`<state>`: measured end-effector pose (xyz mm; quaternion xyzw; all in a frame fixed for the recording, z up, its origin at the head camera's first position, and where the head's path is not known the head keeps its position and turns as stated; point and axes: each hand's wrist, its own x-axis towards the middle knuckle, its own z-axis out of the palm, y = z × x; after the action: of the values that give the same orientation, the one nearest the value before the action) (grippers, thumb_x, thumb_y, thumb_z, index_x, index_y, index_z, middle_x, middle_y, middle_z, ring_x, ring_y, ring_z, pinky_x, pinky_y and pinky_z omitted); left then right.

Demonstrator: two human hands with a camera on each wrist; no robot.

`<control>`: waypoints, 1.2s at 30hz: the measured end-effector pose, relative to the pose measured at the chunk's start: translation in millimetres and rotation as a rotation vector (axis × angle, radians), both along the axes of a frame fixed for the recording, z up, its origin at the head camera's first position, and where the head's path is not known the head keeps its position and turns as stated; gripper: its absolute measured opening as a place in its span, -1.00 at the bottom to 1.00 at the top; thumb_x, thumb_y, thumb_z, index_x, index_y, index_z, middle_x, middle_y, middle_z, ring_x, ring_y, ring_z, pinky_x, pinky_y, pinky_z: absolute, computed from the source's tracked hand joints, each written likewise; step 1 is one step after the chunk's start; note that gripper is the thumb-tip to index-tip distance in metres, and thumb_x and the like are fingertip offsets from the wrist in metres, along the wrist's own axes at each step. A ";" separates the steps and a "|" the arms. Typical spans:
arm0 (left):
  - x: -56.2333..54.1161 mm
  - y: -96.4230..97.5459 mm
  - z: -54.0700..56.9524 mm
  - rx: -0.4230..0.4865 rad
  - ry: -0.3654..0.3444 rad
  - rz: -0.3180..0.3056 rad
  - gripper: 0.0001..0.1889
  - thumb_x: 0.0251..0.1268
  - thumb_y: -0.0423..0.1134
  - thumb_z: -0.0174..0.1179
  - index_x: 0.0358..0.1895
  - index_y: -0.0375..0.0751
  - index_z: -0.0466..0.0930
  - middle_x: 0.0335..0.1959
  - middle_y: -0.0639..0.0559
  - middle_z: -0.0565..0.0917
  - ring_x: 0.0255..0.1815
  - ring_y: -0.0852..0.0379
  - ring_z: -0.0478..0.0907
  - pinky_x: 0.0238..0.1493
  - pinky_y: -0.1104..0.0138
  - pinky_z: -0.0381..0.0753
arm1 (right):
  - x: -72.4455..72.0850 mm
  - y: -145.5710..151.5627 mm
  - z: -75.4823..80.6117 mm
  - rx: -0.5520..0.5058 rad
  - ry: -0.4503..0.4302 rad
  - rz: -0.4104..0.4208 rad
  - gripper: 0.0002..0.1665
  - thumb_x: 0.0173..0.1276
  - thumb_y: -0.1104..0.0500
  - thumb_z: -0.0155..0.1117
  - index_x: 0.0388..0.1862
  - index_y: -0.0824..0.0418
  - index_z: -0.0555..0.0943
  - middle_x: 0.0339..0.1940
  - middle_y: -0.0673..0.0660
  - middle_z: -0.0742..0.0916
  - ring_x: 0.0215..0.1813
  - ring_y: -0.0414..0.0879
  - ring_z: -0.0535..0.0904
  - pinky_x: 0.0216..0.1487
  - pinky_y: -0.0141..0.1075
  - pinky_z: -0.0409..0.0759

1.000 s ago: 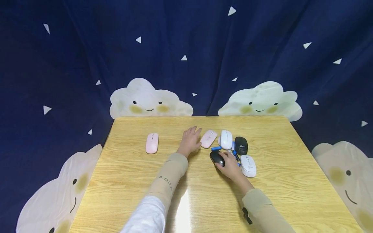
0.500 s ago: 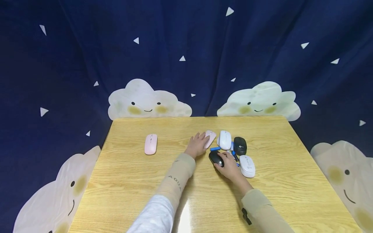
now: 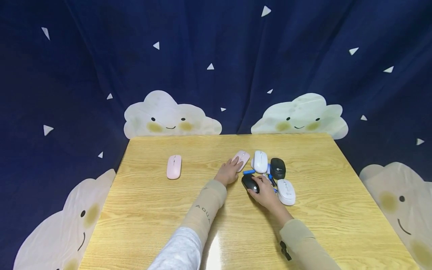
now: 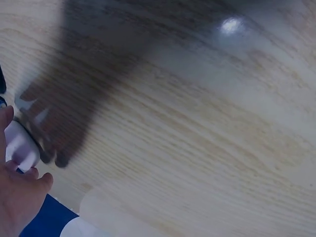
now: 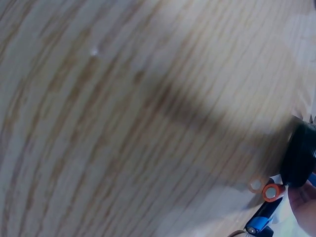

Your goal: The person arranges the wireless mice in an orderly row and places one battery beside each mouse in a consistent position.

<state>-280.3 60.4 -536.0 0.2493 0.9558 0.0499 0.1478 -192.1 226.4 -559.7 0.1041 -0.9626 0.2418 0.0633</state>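
My left hand (image 3: 227, 172) reaches over a pink computer mouse (image 3: 243, 154), fingers lying across its near part. In the left wrist view this pink mouse (image 4: 22, 145) sits between the thumb and the fingers. My right hand (image 3: 266, 190) grips a black mouse (image 3: 249, 182) from its right side; the thumb is at its near edge. In the right wrist view the black mouse (image 5: 298, 155) shows at the right edge, above several batteries (image 5: 261, 217). A blue battery (image 3: 249, 171) lies just behind the black mouse in the head view.
A second pink mouse (image 3: 174, 167) lies alone at left. A white mouse (image 3: 260, 161), another black mouse (image 3: 278, 168) and a second white mouse (image 3: 286, 191) surround more batteries (image 3: 272, 180), partly hidden by the right hand. The wooden table (image 3: 152, 210) meets a dark blue curtain (image 3: 189, 75) behind.
My left hand has moved right, from beside the pink mouse onto it, and its fingers now lie over the mouse. The right hand stays on the black mouse. The view shifted slightly.
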 end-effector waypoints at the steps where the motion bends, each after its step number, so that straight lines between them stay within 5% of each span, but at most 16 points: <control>1: 0.6 -0.3 -0.1 0.009 0.007 -0.001 -0.39 0.36 -0.14 -0.05 0.44 0.12 -0.02 0.48 0.10 -0.09 0.45 -0.01 -0.09 0.37 0.13 0.07 | 0.2 0.1 0.1 -0.001 0.005 0.000 -0.36 0.08 0.05 0.36 0.10 0.36 0.49 0.02 0.36 0.51 0.05 0.22 0.45 0.03 0.05 0.46; 6: 3.0 -1.7 -2.4 0.085 0.100 -0.019 -0.46 0.32 -0.16 0.02 0.36 0.01 0.19 0.42 -0.02 0.11 0.39 -0.11 0.06 0.34 0.12 0.14 | 2.1 -0.4 2.6 -0.011 0.018 -0.007 -0.36 0.06 0.06 0.38 0.08 0.36 0.50 -0.01 0.35 0.53 0.02 0.22 0.47 -0.01 0.04 0.48; 12: 4.6 -3.7 -11.1 0.172 0.265 -0.057 -0.70 0.27 -0.16 0.09 0.04 -0.12 0.45 0.14 -0.11 0.40 0.20 -0.11 0.33 0.28 0.15 0.24 | 2.9 -1.2 4.3 -0.006 -0.007 -0.015 -0.36 0.07 0.05 0.37 0.10 0.35 0.49 0.01 0.35 0.52 0.03 0.22 0.46 0.00 0.04 0.48; 18: 9.5 -4.6 -19.9 0.233 0.378 0.000 -0.80 0.21 -0.14 0.15 -0.15 -0.10 0.51 -0.05 -0.09 0.46 -0.06 -0.08 0.46 0.02 0.21 0.47 | 0.8 -1.1 3.6 -0.001 -0.022 -0.017 -0.34 0.08 0.05 0.37 0.12 0.35 0.48 0.03 0.36 0.51 0.04 0.23 0.45 0.01 0.05 0.47; 28: 11.1 -0.7 -21.3 0.358 0.192 0.197 -0.50 0.18 -0.20 0.18 0.23 -0.13 0.40 0.26 -0.27 0.26 0.17 -0.18 0.31 0.10 0.17 0.45 | 0.2 -0.7 2.5 -0.001 -0.023 -0.014 -0.34 0.08 0.05 0.37 0.12 0.34 0.48 0.03 0.36 0.51 0.05 0.23 0.46 0.02 0.04 0.47; 36: 10.9 0.6 -18.7 0.379 0.158 0.270 -0.40 0.03 -0.20 0.28 0.24 -0.10 0.40 0.14 -0.34 0.38 0.06 -0.16 0.37 0.05 0.19 0.46 | -0.1 -0.2 0.9 -0.009 -0.027 -0.015 -0.35 0.09 0.05 0.35 0.13 0.35 0.47 0.04 0.37 0.50 0.05 0.24 0.45 0.02 0.06 0.47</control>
<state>-269.5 61.0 -554.7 0.1457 0.9626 0.2280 0.0149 -192.2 226.3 -558.8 0.0934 -0.9630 0.2472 0.0524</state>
